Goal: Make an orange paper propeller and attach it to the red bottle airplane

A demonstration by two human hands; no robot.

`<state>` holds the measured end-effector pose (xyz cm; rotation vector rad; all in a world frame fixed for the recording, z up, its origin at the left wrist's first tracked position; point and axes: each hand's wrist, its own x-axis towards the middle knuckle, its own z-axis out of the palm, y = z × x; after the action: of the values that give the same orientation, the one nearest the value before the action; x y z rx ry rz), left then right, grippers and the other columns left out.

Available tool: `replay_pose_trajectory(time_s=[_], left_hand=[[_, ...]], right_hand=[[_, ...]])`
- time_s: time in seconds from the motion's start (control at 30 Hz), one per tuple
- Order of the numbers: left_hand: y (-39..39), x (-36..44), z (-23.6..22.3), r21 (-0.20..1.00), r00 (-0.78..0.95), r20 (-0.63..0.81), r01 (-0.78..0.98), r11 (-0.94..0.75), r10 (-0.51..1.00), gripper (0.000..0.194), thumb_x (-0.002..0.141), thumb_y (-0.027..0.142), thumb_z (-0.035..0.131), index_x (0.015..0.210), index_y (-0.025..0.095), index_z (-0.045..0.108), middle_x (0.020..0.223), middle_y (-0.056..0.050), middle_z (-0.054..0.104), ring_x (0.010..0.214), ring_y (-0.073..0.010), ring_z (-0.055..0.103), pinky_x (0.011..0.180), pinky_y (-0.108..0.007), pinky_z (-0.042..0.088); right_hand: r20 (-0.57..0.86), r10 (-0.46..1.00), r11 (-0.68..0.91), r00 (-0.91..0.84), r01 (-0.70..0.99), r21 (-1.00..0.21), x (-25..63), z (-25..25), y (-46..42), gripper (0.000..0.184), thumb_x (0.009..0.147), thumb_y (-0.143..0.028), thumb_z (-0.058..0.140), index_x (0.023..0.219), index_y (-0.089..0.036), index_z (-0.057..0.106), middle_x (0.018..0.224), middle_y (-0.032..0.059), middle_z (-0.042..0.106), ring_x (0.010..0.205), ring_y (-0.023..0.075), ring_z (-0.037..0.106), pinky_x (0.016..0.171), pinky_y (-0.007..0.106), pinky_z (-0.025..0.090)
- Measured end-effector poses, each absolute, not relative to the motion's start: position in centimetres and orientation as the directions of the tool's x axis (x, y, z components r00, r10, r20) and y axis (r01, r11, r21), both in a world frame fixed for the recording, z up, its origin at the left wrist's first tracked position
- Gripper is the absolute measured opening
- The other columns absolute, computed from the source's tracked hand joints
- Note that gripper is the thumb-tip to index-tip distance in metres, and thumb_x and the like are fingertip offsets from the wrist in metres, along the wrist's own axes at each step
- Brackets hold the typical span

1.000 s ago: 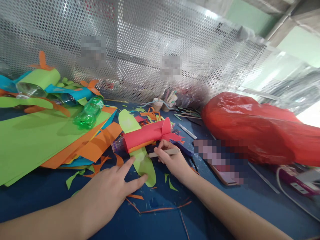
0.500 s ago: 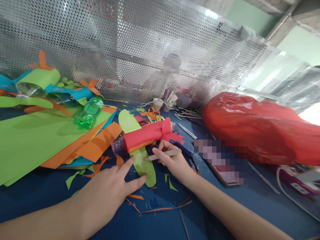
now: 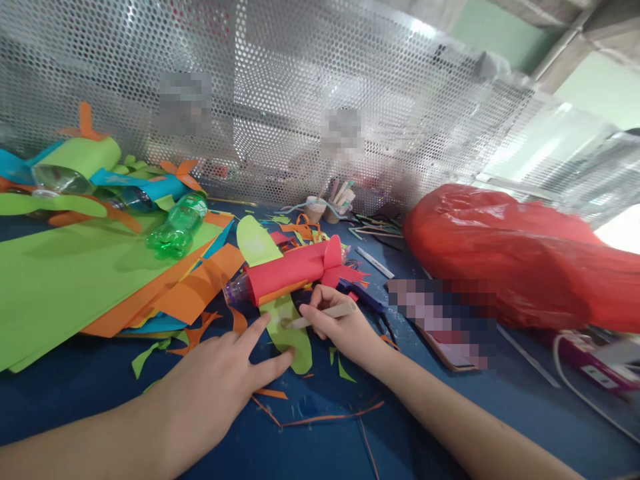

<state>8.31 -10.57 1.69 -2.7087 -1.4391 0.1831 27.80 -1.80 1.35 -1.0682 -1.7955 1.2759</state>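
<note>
A plastic bottle wrapped in red paper (image 3: 290, 270) lies on the blue table (image 3: 320, 427), with green paper wings. My left hand (image 3: 220, 380) lies flat, fingers spread, pressing the near green wing (image 3: 293, 340) down. My right hand (image 3: 340, 323) pinches a wooden stick (image 3: 320, 313), and its tip touches the green wing just below the red body.
Sheets of green and orange paper (image 3: 75, 273), a green bottle (image 3: 177, 227) and other paper-covered bottles (image 3: 75, 167) lie at the left. A red plastic bag (image 3: 500, 253) fills the right. Cups of sticks (image 3: 325, 207) stand by the perforated metal wall (image 3: 300, 87). Paper scraps litter the table.
My right hand has tilted the stick and brought its tip leftward and down onto the green wing. My left hand has stayed in place.
</note>
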Motion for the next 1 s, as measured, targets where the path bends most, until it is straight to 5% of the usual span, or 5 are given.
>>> replay_pose_trajectory(time_s=[1.0], left_hand=[[-10.66,8.31,1.75,-0.110,0.548,-0.089,0.824,-0.555,0.832,0.085,0.074,-0.004,0.055,0.142,0.044,0.037,0.149,-0.017,0.040,0.093,-0.0269,0.070,0.072,-0.038,0.058]], right_hand=[[0.055,0.893,0.180,-0.446,0.244,-0.953,27.80,1.43,-1.69,0.029,0.078,-0.041,0.064,0.067,-0.022,0.045,0.044,-0.0091,0.045,0.042,0.0087,0.036,0.045,0.021,0.028]])
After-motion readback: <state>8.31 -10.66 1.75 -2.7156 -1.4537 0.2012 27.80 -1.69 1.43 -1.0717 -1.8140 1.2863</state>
